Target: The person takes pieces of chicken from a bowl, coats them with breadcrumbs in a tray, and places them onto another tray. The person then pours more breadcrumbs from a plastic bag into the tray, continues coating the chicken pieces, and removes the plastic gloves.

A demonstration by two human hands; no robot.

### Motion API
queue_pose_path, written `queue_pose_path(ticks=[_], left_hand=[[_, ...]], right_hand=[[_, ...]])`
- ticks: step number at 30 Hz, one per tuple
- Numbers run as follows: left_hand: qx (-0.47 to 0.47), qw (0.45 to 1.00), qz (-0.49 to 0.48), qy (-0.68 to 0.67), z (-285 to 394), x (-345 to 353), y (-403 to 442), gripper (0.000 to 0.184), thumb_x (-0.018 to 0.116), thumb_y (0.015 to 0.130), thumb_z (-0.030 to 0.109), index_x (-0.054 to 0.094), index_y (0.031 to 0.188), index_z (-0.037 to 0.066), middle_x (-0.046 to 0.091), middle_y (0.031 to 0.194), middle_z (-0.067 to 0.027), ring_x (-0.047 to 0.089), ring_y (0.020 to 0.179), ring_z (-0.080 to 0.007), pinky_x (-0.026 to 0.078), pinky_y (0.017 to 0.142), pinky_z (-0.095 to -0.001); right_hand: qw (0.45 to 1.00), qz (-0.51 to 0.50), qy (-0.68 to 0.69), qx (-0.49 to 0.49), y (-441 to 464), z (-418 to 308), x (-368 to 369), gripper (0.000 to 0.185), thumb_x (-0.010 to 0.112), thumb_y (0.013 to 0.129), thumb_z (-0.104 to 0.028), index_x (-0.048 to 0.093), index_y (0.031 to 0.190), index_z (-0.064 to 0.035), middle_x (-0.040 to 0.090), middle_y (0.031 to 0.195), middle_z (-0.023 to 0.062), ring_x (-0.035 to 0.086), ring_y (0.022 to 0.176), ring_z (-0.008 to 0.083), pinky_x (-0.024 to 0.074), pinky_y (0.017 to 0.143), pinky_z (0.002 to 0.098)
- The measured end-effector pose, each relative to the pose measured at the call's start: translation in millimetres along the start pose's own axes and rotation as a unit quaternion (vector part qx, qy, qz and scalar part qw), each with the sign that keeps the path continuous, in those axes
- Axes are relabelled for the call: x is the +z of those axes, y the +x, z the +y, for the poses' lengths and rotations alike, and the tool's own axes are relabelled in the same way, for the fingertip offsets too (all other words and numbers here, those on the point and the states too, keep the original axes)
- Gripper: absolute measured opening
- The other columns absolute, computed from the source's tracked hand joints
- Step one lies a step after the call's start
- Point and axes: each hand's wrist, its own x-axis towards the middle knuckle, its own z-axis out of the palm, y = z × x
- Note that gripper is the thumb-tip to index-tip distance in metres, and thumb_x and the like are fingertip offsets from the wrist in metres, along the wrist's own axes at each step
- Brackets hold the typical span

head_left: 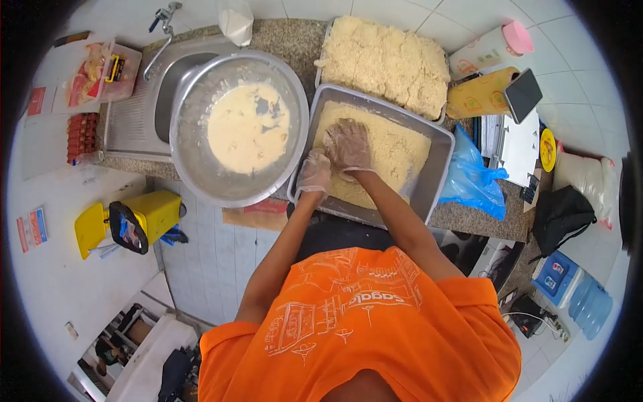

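A grey plastic tray point(439, 144) in front of me holds a layer of pale breadcrumbs point(398, 144). My right hand point(348, 143), in a clear crumb-coated glove, presses onto the crumbs with its fingers stretched out. Just left of it, my left hand point(314, 172), also gloved, is at the tray's left side. Its fingers look curled, and whatever may be inside them is hidden. Left of the tray stands a large metal bowl point(194, 144) with creamy batter point(234, 130) in it. Behind the tray, a second tray is heaped with crumb-coated pieces point(382, 63).
A sink point(164, 100) and tap point(163, 40) lie left, partly behind the bowl. On the right are a blue plastic bag point(472, 177), a yellow patterned roll point(479, 94), a phone point(523, 95) and papers point(519, 147). A yellow bin point(154, 214) stands on the floor.
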Motion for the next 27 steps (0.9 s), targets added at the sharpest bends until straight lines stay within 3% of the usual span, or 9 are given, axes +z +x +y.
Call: queue_pose_path(ticks=[2, 3, 6, 11, 13, 17, 20, 23, 27], left_hand=[[0.002, 1.000, 0.003, 0.000, 24.7, -6.0, 1.7, 0.033, 0.048, 0.087, 0.027, 0.054, 0.112, 0.007, 0.059, 0.092, -0.0123, 0.055, 0.081, -0.0245, 0.043, 0.072, -0.0354], [-0.012, 1.000, -0.002, 0.002, 34.5, -8.8, -4.7, 0.029, 0.048, 0.087, 0.026, 0.055, 0.109, 0.007, 0.058, 0.087, -0.0090, 0.054, 0.074, -0.0204, 0.043, 0.066, -0.0342], [-0.082, 0.984, -0.042, -0.154, 19.6, -3.7, -0.9, 0.028, 0.048, 0.088, 0.022, 0.055, 0.110, 0.008, 0.057, 0.086, -0.0051, 0.051, 0.069, -0.0151, 0.042, 0.062, -0.0308], [0.048, 0.998, 0.010, -0.035, -36.6, 17.1, 17.9, 0.025, 0.050, 0.086, 0.018, 0.057, 0.108, 0.009, 0.056, 0.083, -0.0005, 0.049, 0.065, -0.0109, 0.040, 0.058, -0.0260], [0.070, 0.995, -0.010, -0.071, -38.2, 20.6, 13.3, 0.024, 0.052, 0.085, 0.017, 0.058, 0.106, 0.007, 0.056, 0.084, -0.0004, 0.049, 0.068, -0.0111, 0.040, 0.060, -0.0262], [-0.068, 0.979, -0.050, -0.183, 4.7, 0.3, 0.3, 0.026, 0.053, 0.082, 0.016, 0.058, 0.107, 0.008, 0.055, 0.081, -0.0008, 0.049, 0.069, -0.0104, 0.041, 0.061, -0.0258], [0.077, 0.995, 0.036, -0.046, -11.2, 2.8, 9.8, 0.026, 0.053, 0.082, 0.014, 0.058, 0.107, 0.010, 0.054, 0.076, 0.0006, 0.048, 0.063, -0.0098, 0.040, 0.056, -0.0251], [-0.004, 0.993, 0.009, -0.120, -4.7, 7.3, 4.6, 0.024, 0.051, 0.085, 0.015, 0.057, 0.108, 0.011, 0.052, 0.074, 0.0010, 0.048, 0.061, -0.0095, 0.041, 0.054, -0.0248], [-0.007, 0.993, 0.014, -0.117, -12.7, 9.8, 4.6, 0.023, 0.052, 0.087, 0.016, 0.056, 0.109, 0.011, 0.053, 0.080, 0.0010, 0.049, 0.065, -0.0098, 0.043, 0.056, -0.0246]], right_hand=[[0.999, 0.024, 0.015, -0.033, 26.2, 10.0, 3.8, 0.053, 0.043, 0.087, -0.042, 0.045, 0.129, -0.0094, 0.040, 0.136, 0.0152, 0.030, 0.130, 0.0327, 0.0153, 0.108, 0.0468], [0.984, -0.166, 0.062, -0.017, 39.4, 21.8, 3.3, 0.049, 0.038, 0.090, -0.039, 0.044, 0.131, -0.0125, 0.033, 0.140, 0.0155, 0.028, 0.131, 0.0317, 0.0161, 0.109, 0.0468], [0.949, -0.232, 0.184, 0.107, 37.3, 39.7, -75.4, 0.046, 0.035, 0.091, -0.035, 0.046, 0.128, -0.0107, 0.039, 0.136, 0.0178, 0.036, 0.127, 0.0295, 0.0239, 0.107, 0.0400], [0.986, -0.154, 0.019, 0.063, 14.2, 58.5, -42.7, 0.049, 0.049, 0.085, -0.036, 0.047, 0.125, -0.0082, 0.048, 0.127, 0.0193, 0.045, 0.119, 0.0314, 0.0309, 0.103, 0.0383], [0.964, -0.251, 0.089, 0.015, 18.6, 49.9, -63.0, 0.053, 0.055, 0.082, -0.036, 0.045, 0.127, -0.0085, 0.050, 0.125, 0.0202, 0.046, 0.116, 0.0351, 0.0327, 0.101, 0.0399], [0.973, -0.143, 0.180, 0.037, -14.9, 46.3, -58.7, 0.046, 0.055, 0.080, -0.026, 0.049, 0.123, -0.0118, 0.054, 0.117, 0.0222, 0.053, 0.107, 0.0354, 0.0415, 0.092, 0.0399], [0.969, -0.098, 0.224, 0.035, -28.3, 46.0, -92.4, 0.048, 0.060, 0.079, -0.028, 0.050, 0.122, -0.0069, 0.056, 0.115, 0.0200, 0.052, 0.107, 0.0363, 0.0402, 0.093, 0.0427], [0.971, -0.183, 0.151, 0.021, -29.1, 54.1, -126.3, 0.039, 0.055, 0.080, -0.019, 0.053, 0.118, -0.0124, 0.056, 0.113, 0.0222, 0.055, 0.103, 0.0358, 0.0437, 0.089, 0.0410], [0.947, -0.039, 0.306, -0.085, -13.9, 93.5, -182.9, 0.032, 0.059, 0.081, -0.022, 0.058, 0.111, -0.0112, 0.058, 0.109, 0.0200, 0.057, 0.100, 0.0296, 0.0440, 0.088, 0.0383]])
